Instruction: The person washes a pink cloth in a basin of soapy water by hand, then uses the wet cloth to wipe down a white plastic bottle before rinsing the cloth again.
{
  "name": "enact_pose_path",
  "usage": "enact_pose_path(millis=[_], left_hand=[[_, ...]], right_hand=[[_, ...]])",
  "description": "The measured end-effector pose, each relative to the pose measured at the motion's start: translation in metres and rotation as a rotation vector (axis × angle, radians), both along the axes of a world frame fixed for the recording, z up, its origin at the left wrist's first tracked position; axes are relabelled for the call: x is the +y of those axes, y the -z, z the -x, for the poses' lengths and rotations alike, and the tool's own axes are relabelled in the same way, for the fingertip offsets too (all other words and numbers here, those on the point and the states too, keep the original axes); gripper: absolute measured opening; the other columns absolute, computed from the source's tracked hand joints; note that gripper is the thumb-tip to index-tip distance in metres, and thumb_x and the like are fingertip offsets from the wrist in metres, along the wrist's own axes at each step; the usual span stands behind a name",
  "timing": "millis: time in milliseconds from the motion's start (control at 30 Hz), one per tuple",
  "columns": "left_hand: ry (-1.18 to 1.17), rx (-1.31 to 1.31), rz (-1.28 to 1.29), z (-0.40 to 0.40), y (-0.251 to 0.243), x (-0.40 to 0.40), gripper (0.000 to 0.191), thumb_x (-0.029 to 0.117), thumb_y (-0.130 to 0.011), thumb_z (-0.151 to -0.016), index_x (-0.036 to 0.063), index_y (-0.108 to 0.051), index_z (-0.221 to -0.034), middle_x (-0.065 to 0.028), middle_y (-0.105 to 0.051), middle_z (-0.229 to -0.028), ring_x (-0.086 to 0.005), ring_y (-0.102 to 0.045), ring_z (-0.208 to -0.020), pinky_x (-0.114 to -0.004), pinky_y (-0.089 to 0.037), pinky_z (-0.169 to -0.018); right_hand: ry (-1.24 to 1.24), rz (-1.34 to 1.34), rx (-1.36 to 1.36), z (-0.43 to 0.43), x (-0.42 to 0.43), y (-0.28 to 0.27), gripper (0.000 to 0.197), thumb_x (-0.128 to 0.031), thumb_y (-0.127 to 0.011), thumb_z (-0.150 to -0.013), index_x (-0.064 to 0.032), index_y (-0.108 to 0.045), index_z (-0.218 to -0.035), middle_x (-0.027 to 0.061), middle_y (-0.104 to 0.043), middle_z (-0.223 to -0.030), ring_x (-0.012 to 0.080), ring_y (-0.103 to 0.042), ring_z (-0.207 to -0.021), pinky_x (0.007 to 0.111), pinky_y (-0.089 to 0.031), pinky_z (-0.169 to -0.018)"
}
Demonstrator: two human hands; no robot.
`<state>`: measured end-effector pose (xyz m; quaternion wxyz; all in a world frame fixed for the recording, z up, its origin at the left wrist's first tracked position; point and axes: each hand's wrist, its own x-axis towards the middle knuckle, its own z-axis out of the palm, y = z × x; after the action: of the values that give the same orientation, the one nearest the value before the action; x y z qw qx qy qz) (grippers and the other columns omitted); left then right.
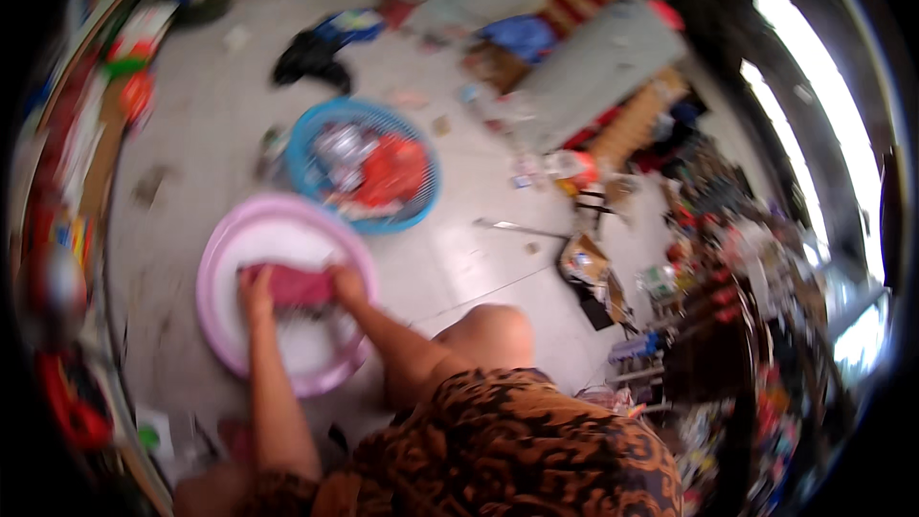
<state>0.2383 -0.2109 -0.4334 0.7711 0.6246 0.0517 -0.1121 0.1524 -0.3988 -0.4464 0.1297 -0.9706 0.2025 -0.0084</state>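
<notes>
Both my hands hold a dark pink cloth (298,286) stretched between them over a round pink plastic basin (213,251). My left hand (256,291) grips the cloth's left end, and my right hand (346,283) grips its right end near the basin's rim. Whitish, sudsy-looking liquid (305,348) lies in the basin beneath the cloth. Just beyond, against the basin's far rim, stands a blue plastic basket (305,151) holding a red cloth or bag (393,169) and a silvery-grey item (346,147). Motion blur hides the finer detail.
Black fabric (305,61) lies on the tiled floor past the basket. An open cardboard box (585,262) and a long thin metal item (520,228) are on the floor to the right. Mixed clutter (711,244) lines the right side; shelving with goods (93,158) runs along the left.
</notes>
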Motion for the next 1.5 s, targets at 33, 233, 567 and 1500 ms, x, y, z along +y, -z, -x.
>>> enact_pose_path(millis=[33,233,567,1500], left_hand=[[0.030,0.071,-0.066,0.010,0.012,-0.008,0.042,0.024,-0.070,-0.076,-0.0015,-0.058,-0.107,-0.0109,-0.063,-0.099,-0.0204,-0.059,-0.087,-0.031,-0.048,-0.078],[0.161,0.511,-0.229,0.069,0.063,-0.008,0.079,0.035,-0.067,-0.076,-0.0002,-0.033,-0.137,-0.0242,-0.045,-0.133,-0.0352,-0.045,-0.122,-0.038,-0.038,-0.099],[-0.388,0.722,0.390,0.054,0.078,-0.017,0.061,0.051,-0.037,-0.093,0.0015,-0.046,-0.127,-0.0136,-0.058,-0.114,-0.0223,-0.060,-0.094,-0.038,-0.051,-0.079],[-0.082,0.280,-0.102,0.032,0.012,-0.027,0.031,0.030,-0.058,-0.083,0.0040,-0.066,-0.097,-0.0111,-0.066,-0.088,-0.0221,-0.061,-0.080,-0.033,-0.047,-0.075]], right_hand=[[0.320,-0.318,-0.213,0.011,-0.008,0.015,0.035,-0.030,-0.037,-0.095,-0.0035,-0.060,-0.090,0.0194,-0.062,-0.080,0.0312,-0.060,-0.075,0.045,-0.046,-0.068],[0.095,-0.502,0.210,0.046,0.041,0.061,0.039,-0.029,-0.061,-0.082,-0.0010,-0.058,-0.110,0.0225,-0.063,-0.102,0.0362,-0.060,-0.096,0.040,-0.046,-0.083],[0.576,-0.835,-0.166,0.018,0.066,0.032,0.021,-0.001,-0.046,-0.081,-0.0013,-0.064,-0.092,0.0082,-0.065,-0.083,0.0164,-0.061,-0.075,0.029,-0.049,-0.067],[0.647,-1.158,0.017,-0.017,0.016,-0.001,0.031,-0.032,-0.062,-0.084,-0.0017,-0.067,-0.086,0.0046,-0.061,-0.070,0.0171,-0.057,-0.061,0.032,-0.046,-0.060]])
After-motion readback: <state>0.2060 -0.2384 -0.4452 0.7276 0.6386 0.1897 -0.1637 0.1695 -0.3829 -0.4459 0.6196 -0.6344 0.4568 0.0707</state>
